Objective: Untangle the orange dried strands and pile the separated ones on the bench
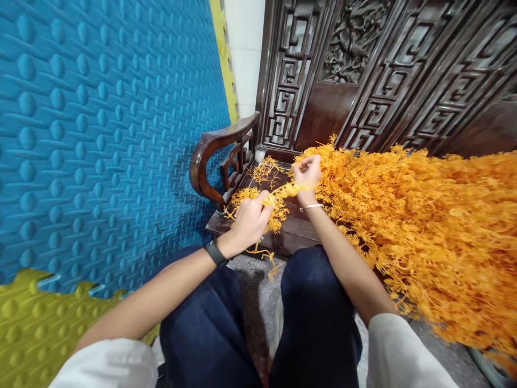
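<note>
My left hand [251,216], with a black band on its wrist, is closed around a yellow plastic flower strand [287,191]. The strand runs slantwise to the right and ends in a blur by my right wrist. My right hand [308,173], which wears a pale bracelet, is raised with its fingers curled together; whatever they pinch is too small to tell. Below my left hand, a small heap of yellow-orange plastic sprigs [278,220] lies on the dark wooden seat [301,229]. Thin loose stems [264,171] lie farther back on it.
A large pile of orange plastic sprigs [424,215] spreads along the right. A curved wooden armrest [220,137] stands at the left, before a blue foam mat [121,134]. A small whitish cup [260,153] sits in the back corner, below the carved wooden backrest [329,110].
</note>
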A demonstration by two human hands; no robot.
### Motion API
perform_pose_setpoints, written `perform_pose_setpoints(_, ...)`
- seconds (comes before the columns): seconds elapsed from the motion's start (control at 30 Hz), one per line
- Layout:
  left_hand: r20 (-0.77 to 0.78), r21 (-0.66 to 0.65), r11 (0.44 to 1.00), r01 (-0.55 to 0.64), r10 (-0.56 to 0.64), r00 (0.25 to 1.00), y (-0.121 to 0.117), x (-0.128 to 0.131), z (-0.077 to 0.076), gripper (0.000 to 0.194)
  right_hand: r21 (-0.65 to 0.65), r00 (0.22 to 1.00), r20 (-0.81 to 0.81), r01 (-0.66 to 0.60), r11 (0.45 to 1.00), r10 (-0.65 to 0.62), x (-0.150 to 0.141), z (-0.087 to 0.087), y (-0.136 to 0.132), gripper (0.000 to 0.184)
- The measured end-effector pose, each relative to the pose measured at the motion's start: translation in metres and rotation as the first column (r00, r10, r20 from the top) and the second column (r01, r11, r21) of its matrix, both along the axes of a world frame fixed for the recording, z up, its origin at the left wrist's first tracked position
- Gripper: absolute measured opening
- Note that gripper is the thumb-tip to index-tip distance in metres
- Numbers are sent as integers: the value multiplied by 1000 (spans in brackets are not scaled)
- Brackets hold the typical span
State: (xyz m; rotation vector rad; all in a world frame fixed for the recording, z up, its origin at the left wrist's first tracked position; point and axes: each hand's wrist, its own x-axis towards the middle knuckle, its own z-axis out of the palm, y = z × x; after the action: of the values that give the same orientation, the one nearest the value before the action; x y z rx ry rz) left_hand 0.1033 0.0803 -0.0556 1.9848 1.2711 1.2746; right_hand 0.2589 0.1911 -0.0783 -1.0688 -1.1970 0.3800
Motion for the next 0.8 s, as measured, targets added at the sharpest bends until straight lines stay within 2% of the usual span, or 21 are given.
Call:
perform_pose_setpoints(0.07, 63, -21, 999, -30, 31, 998, 7, -3, -1, 31, -28, 992, -97, -85, 996, 82, 17, -6, 7, 31)
perform_pose_setpoints(0.13, 153, -85, 991, -104, 116, 981, 18, -11, -1, 31, -66, 963, -181, -216, 974, 201, 27, -10, 7, 35)
perform_pose_setpoints(0.17, 219, -118, 988, -97, 121, 968, 24, -16, -1, 28, -87, 945, -216, -270, 959, 247, 30, -12, 6, 35)
perform_pose_setpoints(0.27, 407, -240, 971, 16, 86, 910, 34, -27, 1, 16, -136, 901, -284, -375, 917, 327, 33, -15, 3, 35)
perform_pose_setpoints(0.37, 493, -302, 947, 110, 56, 868, 34, -31, 4, 13, -145, 879, -303, -423, 894, 367, 34, -15, 3, 33)
perform_pose_setpoints(0.57, 489, -270, 949, 163, -11, 872, 33, -37, 5, 14, -187, 899, -109, -438, 879, 424, 34, -15, 3, 24)
perform_pose_setpoints(0.8, 516, -312, 923, 225, -34, 856, 30, -43, 8, 13, -316, 854, 124, -449, 836, 506, 21, -29, 7, 12)
